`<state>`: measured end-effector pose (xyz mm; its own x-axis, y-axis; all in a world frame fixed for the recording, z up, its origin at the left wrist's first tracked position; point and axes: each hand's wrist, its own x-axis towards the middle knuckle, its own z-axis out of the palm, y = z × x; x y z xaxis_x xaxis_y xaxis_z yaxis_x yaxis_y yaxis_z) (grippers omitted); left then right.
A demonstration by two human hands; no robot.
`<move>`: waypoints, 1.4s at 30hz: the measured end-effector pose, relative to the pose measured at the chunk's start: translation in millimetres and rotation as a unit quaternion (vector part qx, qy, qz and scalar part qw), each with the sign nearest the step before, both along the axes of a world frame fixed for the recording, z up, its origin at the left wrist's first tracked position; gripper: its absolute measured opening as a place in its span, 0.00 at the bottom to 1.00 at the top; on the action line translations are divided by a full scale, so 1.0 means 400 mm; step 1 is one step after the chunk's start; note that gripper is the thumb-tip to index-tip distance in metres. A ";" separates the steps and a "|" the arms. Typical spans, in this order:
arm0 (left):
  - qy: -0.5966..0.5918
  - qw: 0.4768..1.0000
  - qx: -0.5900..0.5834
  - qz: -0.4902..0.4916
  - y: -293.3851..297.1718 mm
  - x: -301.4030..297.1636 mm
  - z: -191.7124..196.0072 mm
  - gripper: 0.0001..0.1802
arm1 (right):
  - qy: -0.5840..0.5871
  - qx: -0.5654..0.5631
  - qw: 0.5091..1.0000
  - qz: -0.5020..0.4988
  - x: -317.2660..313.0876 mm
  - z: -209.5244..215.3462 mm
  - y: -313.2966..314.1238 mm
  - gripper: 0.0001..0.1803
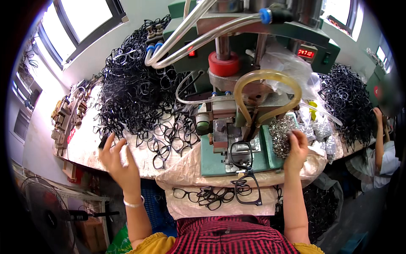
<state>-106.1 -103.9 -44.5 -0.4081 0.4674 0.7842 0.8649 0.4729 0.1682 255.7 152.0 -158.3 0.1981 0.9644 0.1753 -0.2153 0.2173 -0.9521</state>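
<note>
In front of me stands a green press machine with a metal jig at its base. A black eyeglass frame sits at the jig, one rim hanging over the front edge, with neither hand on it. My left hand is raised over the table at the left, fingers spread, near loose black frames. Its palm looks bare. My right hand is at the edge of a tray of small metal parts, thumb and fingers pinched together. Whatever lies between those fingertips is too small to make out.
A tall heap of black frames fills the back left; another heap lies at the right. Several frames rest on the cloth before me. A yellowish hose loops off the machine. A fan stands lower left. Another person's hand is far right.
</note>
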 end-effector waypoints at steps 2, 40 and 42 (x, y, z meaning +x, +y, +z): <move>0.020 0.993 -0.110 -0.046 0.077 -0.048 -0.037 0.15 | 0.008 0.020 0.999 0.036 -0.054 0.012 0.029 0.09; -0.325 0.774 0.221 -0.498 0.263 0.286 0.162 0.15 | 0.067 0.043 0.959 0.272 -0.211 0.231 -0.154 0.25; -0.361 0.760 0.213 -0.497 0.281 0.289 0.183 0.15 | 0.114 0.021 0.950 0.291 -0.214 0.253 -0.162 0.25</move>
